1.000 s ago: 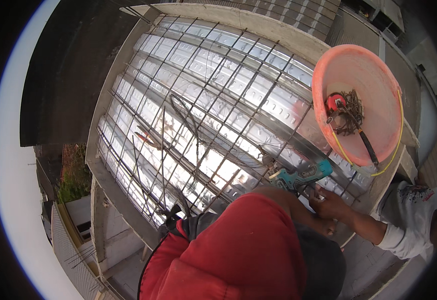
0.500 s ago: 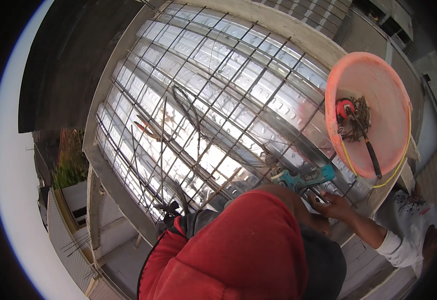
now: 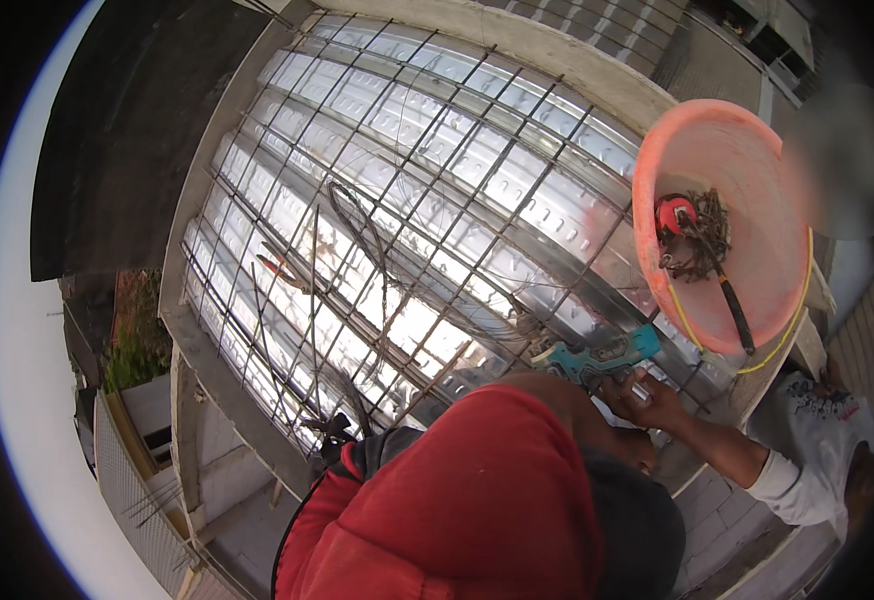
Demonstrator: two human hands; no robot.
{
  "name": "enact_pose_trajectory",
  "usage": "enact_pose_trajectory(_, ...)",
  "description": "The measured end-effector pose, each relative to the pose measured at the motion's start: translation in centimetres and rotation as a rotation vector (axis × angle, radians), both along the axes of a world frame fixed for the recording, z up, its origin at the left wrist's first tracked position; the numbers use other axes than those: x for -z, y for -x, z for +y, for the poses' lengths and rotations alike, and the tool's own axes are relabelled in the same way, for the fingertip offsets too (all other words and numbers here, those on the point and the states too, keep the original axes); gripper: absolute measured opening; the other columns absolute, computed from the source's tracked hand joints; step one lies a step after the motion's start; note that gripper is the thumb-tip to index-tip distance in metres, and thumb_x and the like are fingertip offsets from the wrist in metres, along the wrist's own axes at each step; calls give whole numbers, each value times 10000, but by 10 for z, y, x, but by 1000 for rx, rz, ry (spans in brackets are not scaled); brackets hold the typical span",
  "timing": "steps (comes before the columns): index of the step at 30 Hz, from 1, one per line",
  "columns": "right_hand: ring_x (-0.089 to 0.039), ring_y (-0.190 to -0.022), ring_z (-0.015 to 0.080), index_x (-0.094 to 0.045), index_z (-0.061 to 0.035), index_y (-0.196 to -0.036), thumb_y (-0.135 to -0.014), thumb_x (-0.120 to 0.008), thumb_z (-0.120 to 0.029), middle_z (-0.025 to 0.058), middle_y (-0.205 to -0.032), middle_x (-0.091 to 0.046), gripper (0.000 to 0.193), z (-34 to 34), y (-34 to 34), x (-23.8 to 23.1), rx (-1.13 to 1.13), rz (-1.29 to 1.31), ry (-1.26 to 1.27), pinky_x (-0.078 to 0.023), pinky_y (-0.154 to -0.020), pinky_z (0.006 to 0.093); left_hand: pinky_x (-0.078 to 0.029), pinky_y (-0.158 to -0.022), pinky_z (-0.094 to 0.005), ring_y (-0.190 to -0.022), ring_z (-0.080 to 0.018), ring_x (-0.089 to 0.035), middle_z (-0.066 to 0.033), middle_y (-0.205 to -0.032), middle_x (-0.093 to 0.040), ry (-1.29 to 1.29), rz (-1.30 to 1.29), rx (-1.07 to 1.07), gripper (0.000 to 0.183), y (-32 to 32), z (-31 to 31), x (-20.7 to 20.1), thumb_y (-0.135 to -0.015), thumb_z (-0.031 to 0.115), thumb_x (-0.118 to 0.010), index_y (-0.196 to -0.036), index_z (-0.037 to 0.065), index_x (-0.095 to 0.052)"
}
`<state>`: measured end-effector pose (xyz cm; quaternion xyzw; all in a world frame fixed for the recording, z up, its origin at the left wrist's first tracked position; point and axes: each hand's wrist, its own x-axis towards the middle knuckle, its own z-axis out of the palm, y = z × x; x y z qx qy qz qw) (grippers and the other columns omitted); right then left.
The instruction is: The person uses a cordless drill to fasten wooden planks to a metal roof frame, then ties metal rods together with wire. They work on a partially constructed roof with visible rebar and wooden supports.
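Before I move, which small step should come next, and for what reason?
Perhaps ease the loose wires away from the nose of the teal power tool: strands lie over the steel mesh close by, so they might snag.

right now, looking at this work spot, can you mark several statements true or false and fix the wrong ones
1. A hand in a white sleeve is close to a teal power tool. True.
2. The orange-pink bucket holds a dark-handled tool. True.
3. The teal power tool lies inside the bucket. False: it is outside, lower in the picture and to the left.
4. The cord on the bucket is blue. False: the cord is yellow.
5. A red-handled tool lies to the left of the bucket. True.
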<state>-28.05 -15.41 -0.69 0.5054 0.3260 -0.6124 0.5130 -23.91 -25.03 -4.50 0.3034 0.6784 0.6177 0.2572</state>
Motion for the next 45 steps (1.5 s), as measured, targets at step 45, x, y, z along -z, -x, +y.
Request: enact_pose_trajectory(45, -331, -1391, 349, -351, 18, -1456, -820, -442, -797, 251, -1474, -371, 1038, 116, -145, -32, -44, 551, -792, -268, -1140, 417, -301, -528, -236, -517, -50, -298, 64, -577, -342, 250, -707, -130, 270, 47, 34, -37, -1003, 256, -531, -831, 56, -590)
